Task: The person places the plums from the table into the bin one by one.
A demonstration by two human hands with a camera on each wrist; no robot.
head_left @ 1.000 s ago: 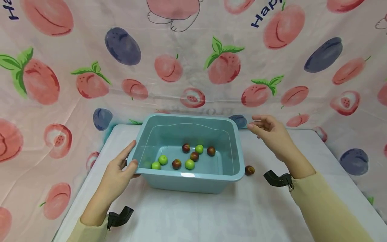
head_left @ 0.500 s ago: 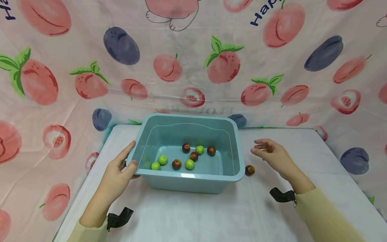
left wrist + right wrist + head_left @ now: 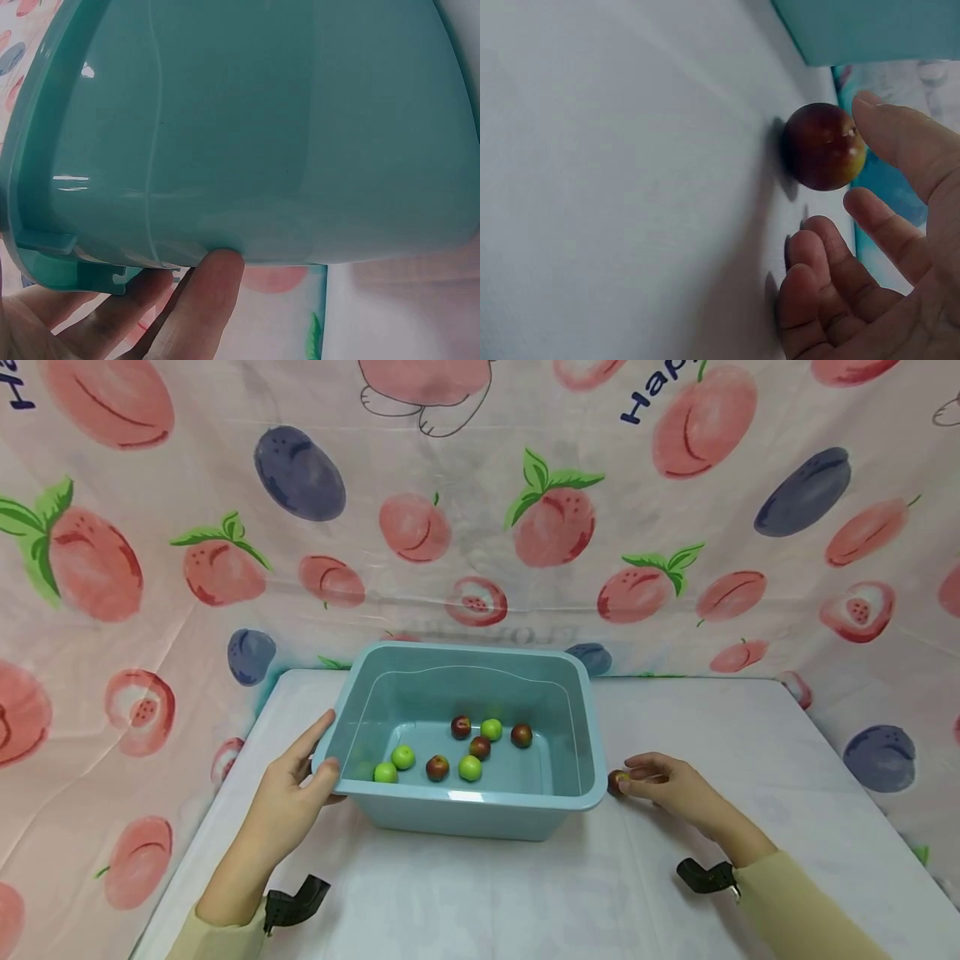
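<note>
A blue-green plastic tub (image 3: 480, 817) stands on the table, its left rim gripped by my left hand (image 3: 288, 806), thumb on top. In the left wrist view, the fingers (image 3: 206, 300) lie against the tub's outer wall (image 3: 225, 135). Just right of the tub, a dark red plum (image 3: 821, 146) with a yellowish patch rests on the white tabletop. My right hand (image 3: 671, 789) is beside it, thumb close over the plum and the other fingers (image 3: 802, 292) loosely bent below. In the right wrist view, a gap shows between the index fingertip and the plum.
Inside the tub lie several dark red plums (image 3: 437, 767) and several small green fruits (image 3: 470, 767). A white cloth (image 3: 465, 893) covers the table. Behind it hangs a fruit-print curtain (image 3: 420, 452). Black camera mounts (image 3: 705, 877) sit at both wrists.
My right hand has come down from above the tub's right rim to the plum on the table. The left hand keeps its hold on the tub, which has stayed in place.
</note>
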